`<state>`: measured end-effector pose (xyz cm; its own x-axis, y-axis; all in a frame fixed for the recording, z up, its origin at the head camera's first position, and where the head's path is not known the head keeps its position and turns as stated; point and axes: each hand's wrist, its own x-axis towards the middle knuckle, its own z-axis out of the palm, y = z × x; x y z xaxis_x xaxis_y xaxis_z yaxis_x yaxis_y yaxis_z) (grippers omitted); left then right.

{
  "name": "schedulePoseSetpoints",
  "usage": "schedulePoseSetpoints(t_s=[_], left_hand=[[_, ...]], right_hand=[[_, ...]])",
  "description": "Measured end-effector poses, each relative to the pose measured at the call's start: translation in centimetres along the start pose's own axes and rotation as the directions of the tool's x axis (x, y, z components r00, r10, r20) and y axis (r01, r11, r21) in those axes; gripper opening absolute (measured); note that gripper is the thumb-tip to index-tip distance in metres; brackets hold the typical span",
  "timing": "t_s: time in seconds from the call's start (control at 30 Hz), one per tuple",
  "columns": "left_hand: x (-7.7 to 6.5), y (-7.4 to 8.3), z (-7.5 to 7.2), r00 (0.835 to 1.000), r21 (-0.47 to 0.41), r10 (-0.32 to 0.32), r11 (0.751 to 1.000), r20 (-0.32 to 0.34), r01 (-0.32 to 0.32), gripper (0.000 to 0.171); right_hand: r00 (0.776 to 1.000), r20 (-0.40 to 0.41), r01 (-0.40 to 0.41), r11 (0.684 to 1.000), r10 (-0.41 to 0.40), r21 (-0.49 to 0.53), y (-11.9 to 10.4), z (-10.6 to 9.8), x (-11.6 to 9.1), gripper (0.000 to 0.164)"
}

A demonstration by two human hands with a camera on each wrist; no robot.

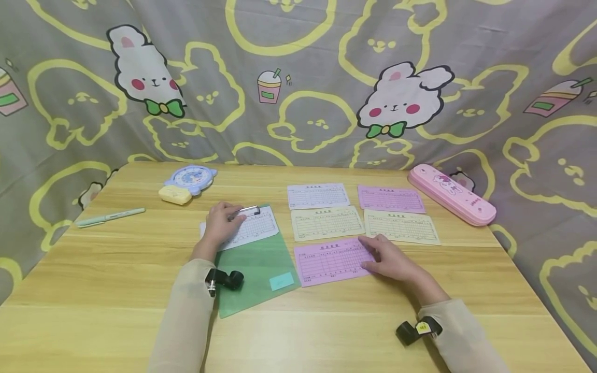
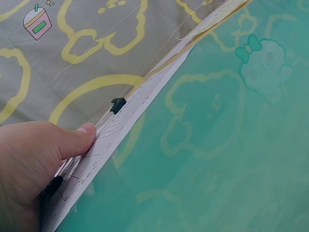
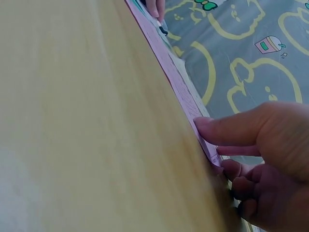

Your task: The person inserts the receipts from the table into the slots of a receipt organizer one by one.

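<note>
A green clipboard (image 1: 249, 272) lies tilted on the table with a white printed form (image 1: 258, 226) at its clip (image 1: 250, 211). My left hand (image 1: 220, 226) grips the clip end; in the left wrist view its thumb presses on the metal clip, and its other fingers are mostly hidden. Right of the board lies a purple form (image 1: 326, 264). My right hand (image 1: 394, 261) pinches its right edge, the thumb on top and fingers at the edge, as the right wrist view shows. A small turquoise label (image 1: 282, 281) sits on the board's lower corner.
Behind the purple form lie a white form (image 1: 318, 197), two cream forms (image 1: 326, 224), and another purple form (image 1: 391, 199). A pink pencil case (image 1: 451, 195) stands at the right. At the left are a blue clock (image 1: 192, 177), a yellow block (image 1: 174, 195) and a green pen (image 1: 112, 217).
</note>
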<state>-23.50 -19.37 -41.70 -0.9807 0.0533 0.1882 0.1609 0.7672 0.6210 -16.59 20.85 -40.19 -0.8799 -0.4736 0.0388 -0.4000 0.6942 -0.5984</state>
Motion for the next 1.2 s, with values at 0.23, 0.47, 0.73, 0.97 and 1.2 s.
schedulePoseSetpoints(t_s=[0.23,0.47,0.73,0.97,1.2], left_hand=[[-0.06,0.04,-0.05,1.0,-0.004,-0.005,1.0,-0.001,0.005,0.035],[-0.13,0.12,-0.1,1.0,-0.004,-0.017,1.0,0.002,0.017,0.035],[-0.07,0.16,-0.13,1.0,-0.011,-0.027,1.0,0.009,0.027,0.035],[-0.05,0.17,-0.13,1.0,-0.004,-0.023,1.0,0.018,0.023,0.035],[0.02,0.1,-0.09,0.999,-0.007,-0.026,1.0,0.023,0.026,0.036]], right_hand=[[1.0,0.027,0.0,1.0,0.001,-0.015,0.15,-0.16,0.09,0.065],[1.0,0.025,-0.017,1.0,0.018,-0.018,0.29,-0.13,0.23,0.066],[0.999,-0.008,-0.051,0.999,0.051,-0.005,0.23,0.14,0.26,0.061],[0.997,-0.039,-0.069,0.997,0.068,-0.024,0.13,0.14,0.26,0.057],[0.994,-0.07,-0.088,0.996,0.086,-0.023,0.11,0.3,0.16,0.054]])
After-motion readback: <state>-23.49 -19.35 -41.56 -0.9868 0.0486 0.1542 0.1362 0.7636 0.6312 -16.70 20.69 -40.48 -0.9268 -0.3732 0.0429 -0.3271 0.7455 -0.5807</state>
